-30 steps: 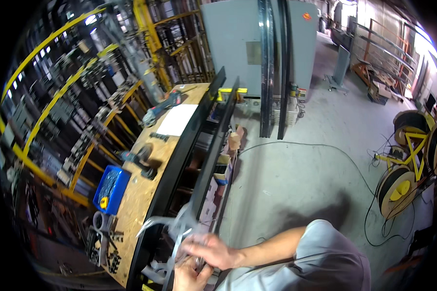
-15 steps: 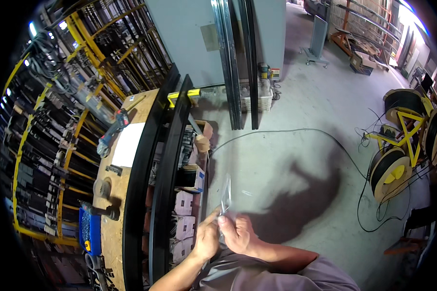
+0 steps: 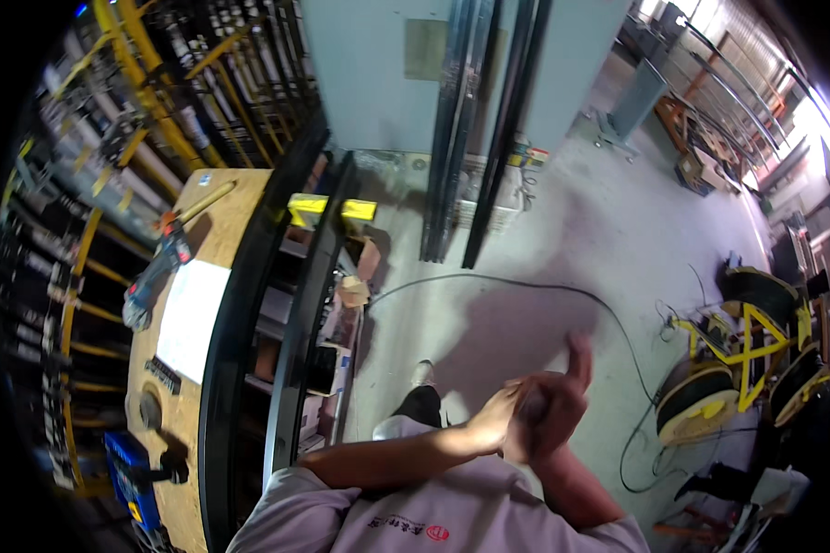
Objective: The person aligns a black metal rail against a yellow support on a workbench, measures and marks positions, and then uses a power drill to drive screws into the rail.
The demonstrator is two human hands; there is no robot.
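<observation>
Both hands meet in front of my body, right of the middle of the view. My left hand [image 3: 496, 420] comes across from the left, its fingers bent in against the other hand. My right hand [image 3: 559, 411] is smeared by motion; one finger points up while the others look curled. A dark patch shows between the palms, but what they hold, if anything, I cannot make out. Two long black metal profiles [image 3: 242, 323] lie along the wooden workbench [image 3: 177, 461] to my left. Their far ends lie near a yellow support [image 3: 358, 210].
On the bench lie a cordless drill [image 3: 161, 267], a white sheet [image 3: 194, 318] and a blue bin [image 3: 127, 472]. Dark profiles [image 3: 461, 129] lean against a grey panel. A black cable [image 3: 526, 279] crosses the floor to cable reels [image 3: 701, 401] on the right. Racks of profiles stand at left.
My hands have moved right and turned, my left forearm now reaching across my body. The clear, shiny strip held before no longer shows. The view has tilted, and my foot has come into sight.
</observation>
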